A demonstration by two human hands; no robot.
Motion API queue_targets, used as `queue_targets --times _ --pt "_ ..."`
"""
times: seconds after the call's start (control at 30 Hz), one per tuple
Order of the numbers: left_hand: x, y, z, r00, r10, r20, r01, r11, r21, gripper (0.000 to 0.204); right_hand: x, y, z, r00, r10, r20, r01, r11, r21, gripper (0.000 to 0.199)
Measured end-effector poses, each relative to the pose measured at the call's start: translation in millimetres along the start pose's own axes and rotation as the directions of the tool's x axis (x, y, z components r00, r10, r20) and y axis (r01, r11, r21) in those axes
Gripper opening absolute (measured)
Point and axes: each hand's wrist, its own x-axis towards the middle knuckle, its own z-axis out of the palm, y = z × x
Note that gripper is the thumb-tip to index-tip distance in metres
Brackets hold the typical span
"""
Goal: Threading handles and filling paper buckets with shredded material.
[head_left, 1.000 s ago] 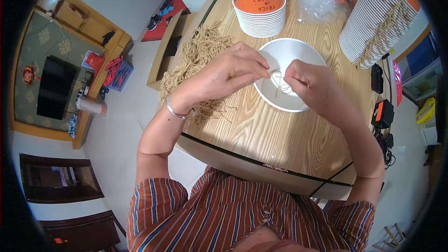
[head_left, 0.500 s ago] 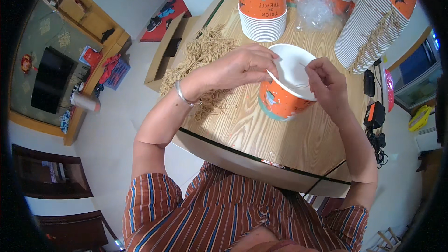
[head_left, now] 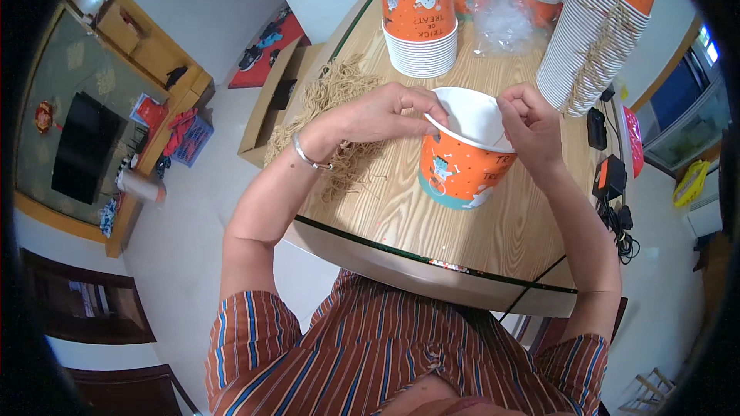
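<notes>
Left fingers (head_left: 428, 103) clamp the rim of the orange bucket (head_left: 461, 172); right fingers (head_left: 514, 115) sit together opposite, contents unclear. Beyond these, a bucket stack (head_left: 566, 54) already carries cords (head_left: 597, 54); left of the left fingers, a cord heap (head_left: 330, 94) lies unused

The head fisheye looks down at the table (head_left: 385, 219) from close above its near edge, reaching past both side edges.

A home, judging by the television (head_left: 81, 145), wooden cabinet (head_left: 154, 51) and shoes (head_left: 250, 57).
</notes>
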Motion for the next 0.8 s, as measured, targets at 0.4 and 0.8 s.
queue_targets --times 0.4,0.8 --pt "-1.0 11.2 0.3 0.997 -0.076 0.015 0.077 0.994 -0.080 0.023 19.9 9.5 -3.0 0.998 0.013 -0.054 -0.003 0.984 0.177 0.007" --pt "-6.0 2.5 -2.4 0.978 -0.204 0.039 0.207 0.933 -0.296 0.019 43.3 18.0 11.5 0.980 0.142 -0.139 -0.078 0.918 0.389 0.004"
